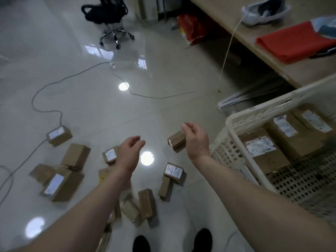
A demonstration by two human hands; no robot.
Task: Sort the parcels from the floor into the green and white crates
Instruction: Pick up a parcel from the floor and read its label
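Left hand (130, 148) and right hand (195, 138) hover loose, empty. The small parcel (175, 142) just left of the white crate (254, 110) lies nearest the right hand, likely its pick.

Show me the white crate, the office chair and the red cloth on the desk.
white crate (221, 150): head view, latticed left wall.
office chair (104, 12): head view, black seat.
red cloth (294, 42): head view, middle of the fabric.
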